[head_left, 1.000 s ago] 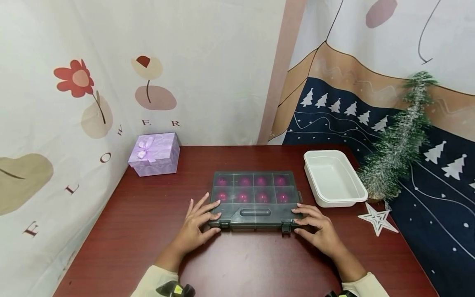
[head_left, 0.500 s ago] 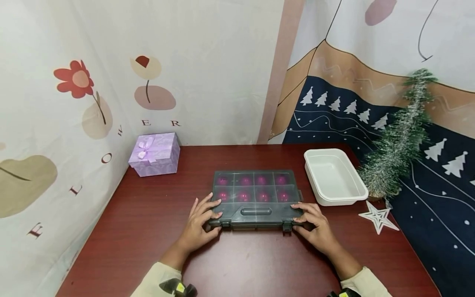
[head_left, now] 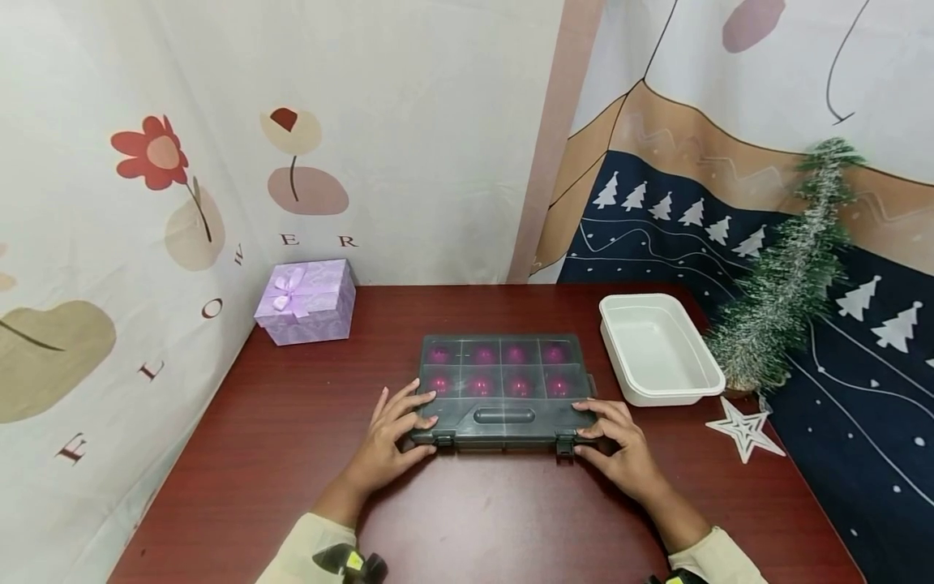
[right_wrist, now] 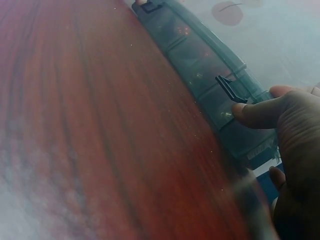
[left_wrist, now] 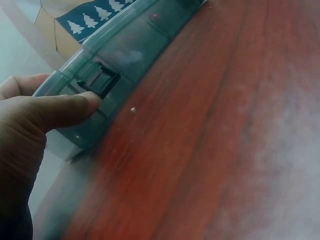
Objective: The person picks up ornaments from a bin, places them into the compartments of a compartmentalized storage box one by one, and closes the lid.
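A dark translucent compartment case (head_left: 503,416) lies on the table with its lid down. Round purple-pink balls (head_left: 480,385) show through the lid, one to each compartment. My left hand (head_left: 390,442) grips the front left corner, fingers spread on the lid and thumb on the front side. In the left wrist view that thumb touches the left latch (left_wrist: 101,80), which lies nearly flat against the case. At the front right corner my right hand (head_left: 620,446) grips likewise, thumb right beside the right latch (right_wrist: 231,89). This latch sticks out from the front side.
A white rectangular tub (head_left: 660,349) stands right of the case. Beyond it is a small frosted Christmas tree (head_left: 788,276), with a white star (head_left: 746,430) in front. A lilac gift box (head_left: 306,302) with a bow sits at the back left, by the curtain.
My right hand has shifted slightly inward along the case's front right corner, its thumb closer to the right latch. The left hand keeps its hold, and the case stays in place.
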### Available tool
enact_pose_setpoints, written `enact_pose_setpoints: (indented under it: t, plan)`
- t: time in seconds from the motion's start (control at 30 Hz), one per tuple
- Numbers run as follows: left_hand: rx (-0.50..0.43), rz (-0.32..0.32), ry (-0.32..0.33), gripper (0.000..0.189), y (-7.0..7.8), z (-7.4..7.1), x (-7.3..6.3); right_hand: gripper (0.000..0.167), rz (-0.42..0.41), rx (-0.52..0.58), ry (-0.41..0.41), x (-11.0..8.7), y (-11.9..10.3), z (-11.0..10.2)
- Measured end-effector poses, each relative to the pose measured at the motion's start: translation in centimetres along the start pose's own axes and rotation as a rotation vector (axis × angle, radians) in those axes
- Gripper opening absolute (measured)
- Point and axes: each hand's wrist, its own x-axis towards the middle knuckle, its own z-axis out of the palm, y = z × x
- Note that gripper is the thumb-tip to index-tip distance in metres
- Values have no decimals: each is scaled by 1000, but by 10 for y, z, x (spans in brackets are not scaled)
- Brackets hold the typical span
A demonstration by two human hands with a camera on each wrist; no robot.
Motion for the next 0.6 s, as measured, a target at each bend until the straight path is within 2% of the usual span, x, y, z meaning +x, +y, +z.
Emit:
enact_pose_setpoints:
  t: [0.13, 0.23, 0.43, 0.6]
  plan:
    - [-10, -7, -29, 44, 1, -3, 0, 47, 16, 5, -8, 0, -1, 0]
    - [-14, -11, -26, 45, 1, -2, 0, 47, 24, 2, -9, 1, -2, 0]
    - [-6, -16, 8, 47, 0, 2, 1, 48, -17, 7, 16, 1, -2, 1]
    - [-14, -16, -3, 50, -1, 1, 0, 50, -56, 35, 26, 0, 1, 3]
